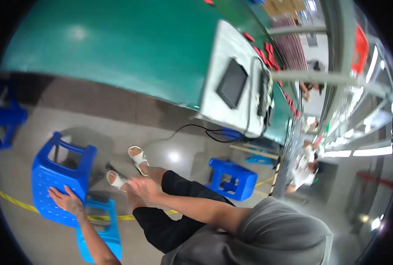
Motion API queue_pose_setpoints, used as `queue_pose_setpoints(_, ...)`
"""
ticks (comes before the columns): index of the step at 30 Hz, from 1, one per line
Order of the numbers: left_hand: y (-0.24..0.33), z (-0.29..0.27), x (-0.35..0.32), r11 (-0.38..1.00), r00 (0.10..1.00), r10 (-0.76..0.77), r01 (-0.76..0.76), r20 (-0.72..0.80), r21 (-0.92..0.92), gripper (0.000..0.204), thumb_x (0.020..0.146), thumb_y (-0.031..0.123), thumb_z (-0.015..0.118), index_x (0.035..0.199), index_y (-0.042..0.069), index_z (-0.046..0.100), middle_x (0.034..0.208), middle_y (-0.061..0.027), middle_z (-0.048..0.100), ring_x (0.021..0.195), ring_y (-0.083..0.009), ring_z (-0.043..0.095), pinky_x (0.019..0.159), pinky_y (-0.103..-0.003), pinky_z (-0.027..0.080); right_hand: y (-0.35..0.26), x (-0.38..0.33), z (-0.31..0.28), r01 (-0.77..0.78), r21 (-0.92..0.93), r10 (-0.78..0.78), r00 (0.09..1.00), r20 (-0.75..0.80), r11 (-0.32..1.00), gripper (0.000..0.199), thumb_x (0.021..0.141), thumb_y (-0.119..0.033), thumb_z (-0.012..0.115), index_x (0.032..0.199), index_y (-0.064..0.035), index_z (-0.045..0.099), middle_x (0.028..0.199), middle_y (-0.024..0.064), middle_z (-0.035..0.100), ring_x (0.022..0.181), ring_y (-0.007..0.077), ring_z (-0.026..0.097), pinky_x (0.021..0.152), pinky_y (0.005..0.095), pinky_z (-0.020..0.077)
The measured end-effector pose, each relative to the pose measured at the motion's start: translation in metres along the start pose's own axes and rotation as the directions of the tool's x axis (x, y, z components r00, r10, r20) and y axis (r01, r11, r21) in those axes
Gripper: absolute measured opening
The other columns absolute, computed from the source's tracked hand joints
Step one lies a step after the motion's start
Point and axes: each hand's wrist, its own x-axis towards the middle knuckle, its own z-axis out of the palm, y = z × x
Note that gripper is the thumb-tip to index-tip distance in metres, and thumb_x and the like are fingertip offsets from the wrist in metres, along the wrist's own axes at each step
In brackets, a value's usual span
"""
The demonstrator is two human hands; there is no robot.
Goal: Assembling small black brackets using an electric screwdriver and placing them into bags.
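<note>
My left hand (pixel 67 201) rests on the seat of a dark blue plastic stool (pixel 50 194), fingers stretched out over its perforated top. The stool is tilted, with its legs pointing away from me. My right hand (pixel 145 188) hangs over my legs, apart from the stool. Motion blur smears its fingers, and I make out nothing in it. Just below the dark blue stool, a light blue stool (pixel 112 229) stands close to my left forearm, partly hidden behind the other stool.
A green-topped table (pixel 117 48) runs along the far side. On its right end lies a pale board (pixel 212 104) with a black tablet-like device (pixel 232 84) and dangling black cable (pixel 214 130). Another blue stool (pixel 234 179) stands right of my legs. Yellow tape (pixel 17 202) crosses the floor.
</note>
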Motion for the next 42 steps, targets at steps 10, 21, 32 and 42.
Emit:
queue_pose_setpoints(10, 0.191, -0.157, 0.051, 0.740, 0.745, 0.306, 0.206, 0.594, -0.640, 0.026, 0.093, 0.017, 0.062, 0.113, 0.001, 0.063, 0.098, -0.0110, 0.063, 0.084, -0.0203, 0.060, 0.075, -0.032, 0.051, 0.101, -0.204, -0.194, 0.093, 0.358, 0.039, 0.937, -0.346, 0.929, 0.028, 0.102, -0.024, 0.048, 0.085, -0.0038, 0.059, 0.079, 0.0080, 0.060, 0.073, 0.0290, 0.056, 0.067, 0.0365, 0.0454)
queue_pose_setpoints(21, 0.611, -0.345, -0.006, 0.527, 0.584, 0.618, 0.189, 0.526, -0.828, 0.030, 0.093, 0.030, 0.065, 0.098, 0.000, 0.068, 0.079, -0.0048, 0.065, 0.071, -0.0139, 0.058, 0.066, -0.023, 0.046, 0.230, -0.271, -0.331, -0.083, 0.924, 0.732, 0.637, -0.239, 0.374, 0.038, 0.098, -0.030, 0.056, 0.069, -0.0049, 0.057, 0.053, 0.0006, 0.050, 0.049, 0.0111, 0.043, 0.050, 0.0253, 0.0357)
queue_pose_setpoints(32, 0.774, -0.294, 0.022, 0.840, 0.751, 0.407, -0.084, 0.521, -0.536, 0.071, 0.076, 0.047, 0.070, 0.117, -0.010, 0.055, 0.100, -0.0227, 0.065, 0.088, -0.0340, 0.065, 0.083, -0.038, 0.052, 0.294, -0.199, -0.510, 0.072, 0.898, 0.601, 0.719, -0.348, 0.434, 0.032, 0.092, -0.030, 0.063, 0.082, 0.0006, 0.067, 0.064, 0.0027, 0.052, 0.060, 0.0149, 0.047, 0.057, 0.0280, 0.0421)
queue_pose_setpoints(42, 0.729, -0.333, 0.029, 0.621, 0.650, 0.378, 0.351, 0.660, -0.701, 0.056, 0.083, 0.034, 0.064, 0.115, -0.010, 0.053, 0.096, -0.0198, 0.062, 0.086, -0.0318, 0.062, 0.078, -0.037, 0.053, 0.292, -0.087, -0.521, -0.390, 0.604, 0.674, 0.645, -0.359, 0.695, 0.078, 0.071, -0.053, 0.079, 0.118, 0.0022, 0.049, 0.109, 0.0223, 0.058, 0.090, 0.0405, 0.064, 0.082, 0.0479, 0.0525)
